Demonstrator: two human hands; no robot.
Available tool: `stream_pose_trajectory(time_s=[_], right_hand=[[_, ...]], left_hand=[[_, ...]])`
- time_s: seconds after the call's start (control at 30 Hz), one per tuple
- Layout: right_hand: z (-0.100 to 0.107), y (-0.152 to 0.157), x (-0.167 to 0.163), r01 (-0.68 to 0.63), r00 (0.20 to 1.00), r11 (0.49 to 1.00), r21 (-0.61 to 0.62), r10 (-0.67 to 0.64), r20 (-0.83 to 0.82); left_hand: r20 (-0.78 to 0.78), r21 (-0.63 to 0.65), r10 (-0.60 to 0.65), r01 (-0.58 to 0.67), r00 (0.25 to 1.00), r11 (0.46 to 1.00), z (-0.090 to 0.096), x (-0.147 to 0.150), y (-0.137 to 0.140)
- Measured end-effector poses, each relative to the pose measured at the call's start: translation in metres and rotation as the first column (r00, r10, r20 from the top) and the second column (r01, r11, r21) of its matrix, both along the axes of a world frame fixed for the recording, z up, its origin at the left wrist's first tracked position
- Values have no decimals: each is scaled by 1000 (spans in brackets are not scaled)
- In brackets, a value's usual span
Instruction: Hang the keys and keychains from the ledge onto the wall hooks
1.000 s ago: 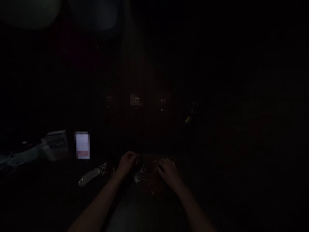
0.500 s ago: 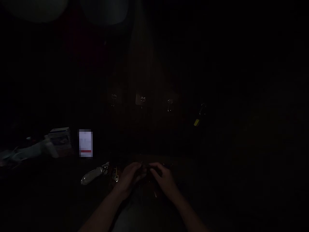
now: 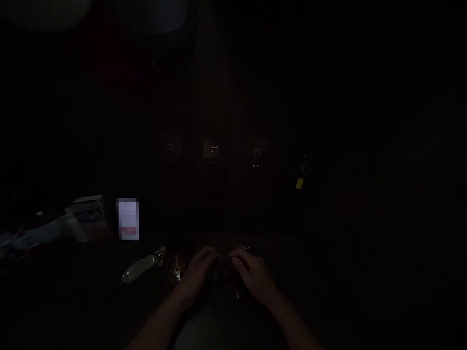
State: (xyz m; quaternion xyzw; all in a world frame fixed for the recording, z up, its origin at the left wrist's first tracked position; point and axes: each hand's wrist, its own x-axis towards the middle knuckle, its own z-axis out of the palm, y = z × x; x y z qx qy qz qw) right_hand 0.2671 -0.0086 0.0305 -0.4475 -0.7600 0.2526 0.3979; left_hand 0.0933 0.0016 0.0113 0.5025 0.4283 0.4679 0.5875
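The scene is very dark. Low in the middle, my left hand (image 3: 199, 270) and my right hand (image 3: 253, 274) face each other with fingers bent in. Between their fingertips shows a small dark thing with faint glints (image 3: 223, 257); its kind cannot be made out. Both hands look closed at its two sides. Just left of my left hand lies a bunch of keys (image 3: 177, 273). Farther left is a long silvery object with a ring-like end (image 3: 140, 269). Close to my right hand are a thin shiny piece (image 3: 237, 293) and small glinting bits (image 3: 243, 247).
Several metal wire hooks (image 3: 214, 149) run in a row beyond my hands; the rightmost bears a yellow tag (image 3: 299, 183). On the left stand a bright, pixelated rectangle (image 3: 128, 218), a box (image 3: 89, 218) and a pale crumpled shape (image 3: 40, 233). Two pale rounded shapes (image 3: 151, 14) show at the top.
My hands have drawn slightly apart, and the glinting dark thing now shows between the fingertips. My right hand has shifted a little to the right. The view has moved slightly.
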Motion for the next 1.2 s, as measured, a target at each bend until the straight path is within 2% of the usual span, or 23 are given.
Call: stream_pose_trajectory(time_s=[0.17,0.3,0.4,0.47,0.6,0.7,0.87,0.93,1.07,1.2], right_hand=[[-3,2,2,20,999,998,56,-18,-36],[-5,4,3,86,991,995,47,-81,-110],[-6,7,3,143,972,990,-12,-142,-185],[-7,8,3,163,954,985,-61,-173,-246],[-8,12,3,167,912,974,-155,-212,-351],[-7,14,3,163,919,969,-184,-217,-330],[-2,9,1,145,971,988,-57,-153,-184],[0,6,0,120,982,992,42,-113,-150],[1,4,-1,90,991,969,230,-64,-119],[-2,6,-3,76,996,957,278,-59,-72]], left_hand=[[-31,-33,-64,63,997,997,9,0,-2],[-126,32,-105,110,986,993,13,4,-5],[-191,114,-152,176,970,978,9,7,-7],[-227,145,-141,177,964,973,7,8,-8],[-211,128,-130,159,969,979,9,9,-10],[-154,100,-106,122,982,987,13,10,-10],[-138,131,-115,133,984,982,13,9,-8],[-135,124,-111,128,985,984,11,8,-7],[-141,99,-69,84,988,992,9,9,-6],[-128,111,-75,90,989,990,9,10,-6]])
